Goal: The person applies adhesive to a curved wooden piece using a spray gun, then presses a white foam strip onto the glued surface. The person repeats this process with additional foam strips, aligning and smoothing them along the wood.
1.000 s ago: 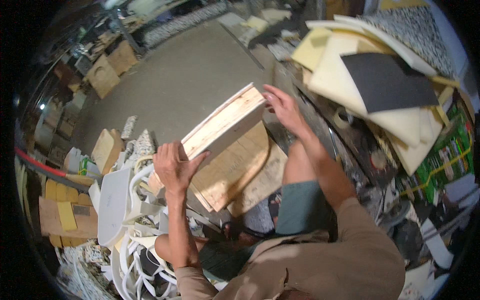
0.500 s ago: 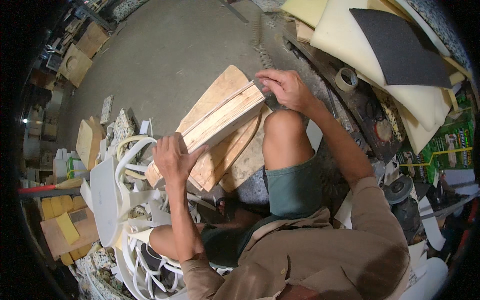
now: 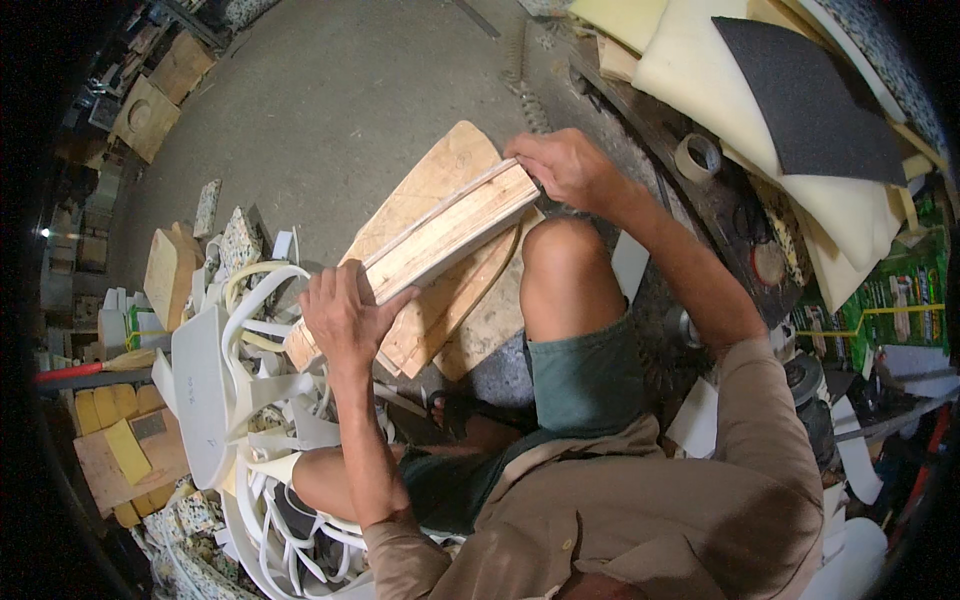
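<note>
A long, thick block of pale layered wood (image 3: 450, 235) lies slantwise in front of my knees, rising from lower left to upper right. My left hand (image 3: 343, 312) grips its lower left end, thumb along the near side and fingers over the far side. At the upper right end, the curled fingers of my right hand (image 3: 572, 172) close on the corner; the fingertips are partly hidden. Beneath the block rest curved, flat wooden boards, one board (image 3: 428, 185) showing beyond it and another board (image 3: 478, 345) on the near side by my right knee.
White curved strips (image 3: 262, 320) and foam scraps heap up at my left. On the right, a dark bench (image 3: 725, 215) carries a tape roll (image 3: 697, 159), cream foam sheets (image 3: 690, 75) and a dark grey sheet (image 3: 800, 105). A coiled hose (image 3: 517, 85) lies on the grey floor.
My right hand has come in from just beyond the block's upper right end and now closes on that corner. My left hand keeps its grip. The view has shifted slightly.
</note>
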`<state>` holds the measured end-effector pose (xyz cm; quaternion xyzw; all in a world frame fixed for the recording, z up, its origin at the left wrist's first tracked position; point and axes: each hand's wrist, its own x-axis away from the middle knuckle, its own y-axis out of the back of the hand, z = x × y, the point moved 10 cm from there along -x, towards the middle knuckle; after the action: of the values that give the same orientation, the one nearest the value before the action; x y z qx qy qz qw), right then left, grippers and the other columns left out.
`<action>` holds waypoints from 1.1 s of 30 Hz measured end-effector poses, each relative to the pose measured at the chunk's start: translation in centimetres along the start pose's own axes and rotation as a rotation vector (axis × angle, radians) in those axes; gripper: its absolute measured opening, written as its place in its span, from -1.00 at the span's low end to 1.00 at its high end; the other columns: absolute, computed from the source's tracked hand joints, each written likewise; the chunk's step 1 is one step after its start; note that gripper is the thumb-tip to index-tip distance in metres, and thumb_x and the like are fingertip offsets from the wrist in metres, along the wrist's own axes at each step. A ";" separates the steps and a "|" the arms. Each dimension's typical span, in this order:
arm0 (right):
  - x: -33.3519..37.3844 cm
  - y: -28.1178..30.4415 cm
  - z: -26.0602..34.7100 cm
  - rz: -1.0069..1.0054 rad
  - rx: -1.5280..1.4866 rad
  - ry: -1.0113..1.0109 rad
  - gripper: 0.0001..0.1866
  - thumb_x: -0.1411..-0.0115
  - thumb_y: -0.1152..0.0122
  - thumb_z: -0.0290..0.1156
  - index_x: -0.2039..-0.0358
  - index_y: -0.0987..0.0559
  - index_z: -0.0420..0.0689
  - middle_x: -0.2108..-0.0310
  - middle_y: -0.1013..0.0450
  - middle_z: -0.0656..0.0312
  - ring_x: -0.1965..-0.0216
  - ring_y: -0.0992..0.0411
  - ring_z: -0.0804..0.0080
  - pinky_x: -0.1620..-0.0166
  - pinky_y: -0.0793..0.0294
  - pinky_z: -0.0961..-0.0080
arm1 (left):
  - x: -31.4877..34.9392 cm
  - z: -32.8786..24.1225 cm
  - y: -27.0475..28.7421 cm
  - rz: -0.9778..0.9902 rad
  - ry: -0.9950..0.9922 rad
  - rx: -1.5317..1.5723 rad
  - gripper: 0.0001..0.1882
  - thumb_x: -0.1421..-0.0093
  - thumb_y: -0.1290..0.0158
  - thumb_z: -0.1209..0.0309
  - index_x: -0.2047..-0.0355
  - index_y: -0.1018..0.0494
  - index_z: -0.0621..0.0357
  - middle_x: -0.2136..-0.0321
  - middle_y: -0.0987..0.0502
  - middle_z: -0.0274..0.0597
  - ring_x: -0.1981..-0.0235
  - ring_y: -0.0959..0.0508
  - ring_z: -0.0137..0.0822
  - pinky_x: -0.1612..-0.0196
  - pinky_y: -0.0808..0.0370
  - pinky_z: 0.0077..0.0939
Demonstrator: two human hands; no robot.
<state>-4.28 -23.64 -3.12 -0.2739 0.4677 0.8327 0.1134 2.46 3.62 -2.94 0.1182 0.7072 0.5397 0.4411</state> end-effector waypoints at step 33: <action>-5.9 -2.8 5.6 -0.284 0.409 0.266 -0.81 -0.08 -0.17 -0.30 0.32 -0.55 -0.10 0.44 -0.42 0.12 0.30 -0.42 0.14 0.03 -0.25 0.04 | 1.2 2.7 2.2 -0.240 0.049 0.083 -0.26 0.20 -0.32 -0.31 0.47 -0.39 0.15 0.55 -0.38 -0.07 0.47 -0.44 -0.01 0.40 -0.33 -0.11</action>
<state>-0.11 -17.07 0.47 -0.4148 0.5938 0.6536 0.2195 3.15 7.03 -1.73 0.0378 0.7486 0.4560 0.4798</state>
